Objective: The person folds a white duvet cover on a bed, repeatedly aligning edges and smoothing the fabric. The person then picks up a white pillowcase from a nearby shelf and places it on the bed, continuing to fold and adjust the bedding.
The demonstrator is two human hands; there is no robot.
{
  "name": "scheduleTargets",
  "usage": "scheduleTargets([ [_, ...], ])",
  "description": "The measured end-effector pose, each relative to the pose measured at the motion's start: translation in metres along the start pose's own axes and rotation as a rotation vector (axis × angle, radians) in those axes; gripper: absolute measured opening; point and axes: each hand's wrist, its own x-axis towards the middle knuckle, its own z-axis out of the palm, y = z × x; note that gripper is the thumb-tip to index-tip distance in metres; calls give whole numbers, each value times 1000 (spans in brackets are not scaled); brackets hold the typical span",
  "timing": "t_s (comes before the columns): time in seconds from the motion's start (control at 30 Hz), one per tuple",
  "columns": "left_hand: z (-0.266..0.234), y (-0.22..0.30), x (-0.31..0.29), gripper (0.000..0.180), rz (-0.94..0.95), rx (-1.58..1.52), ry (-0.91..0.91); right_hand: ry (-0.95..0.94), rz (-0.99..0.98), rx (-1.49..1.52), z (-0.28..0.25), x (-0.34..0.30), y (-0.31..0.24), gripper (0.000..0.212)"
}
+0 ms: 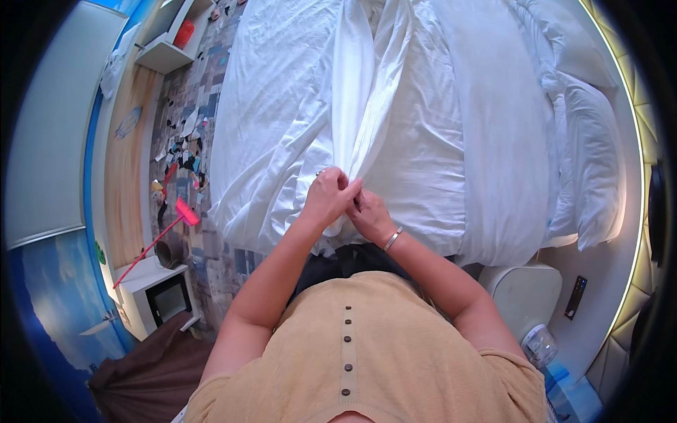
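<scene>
My left hand (328, 194) and my right hand (371, 216) meet at the near edge of the bed, close in front of my body. Both are closed, fingers pinching the gathered end of a white sheet (351, 99). From my fingers the cloth runs away in long raised folds across the bed (427, 204), which is spread with more rumpled white linen. A ring shows on the left hand, and a bracelet (393, 238) circles the right wrist. Where exactly the fingertips grip is partly hidden by the hands.
White pillows (591, 158) lie at the bed's right end. A white bedside stool or cabinet (523, 292) stands at near right. On the left floor are scattered scraps (185, 151), a red broom (185, 211), a dark bin (169, 254) and a white cabinet (144, 282).
</scene>
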Motion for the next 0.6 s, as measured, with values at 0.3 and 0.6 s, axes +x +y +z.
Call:
scheduleTargets([
  [0.3,24,11,49,27,-141,478,-249,-23,-23,-34,5,-10,-3,19],
  [0.6,31,-21,93,37,-369,92,-317,-108,27,-148,20,0,8,19],
])
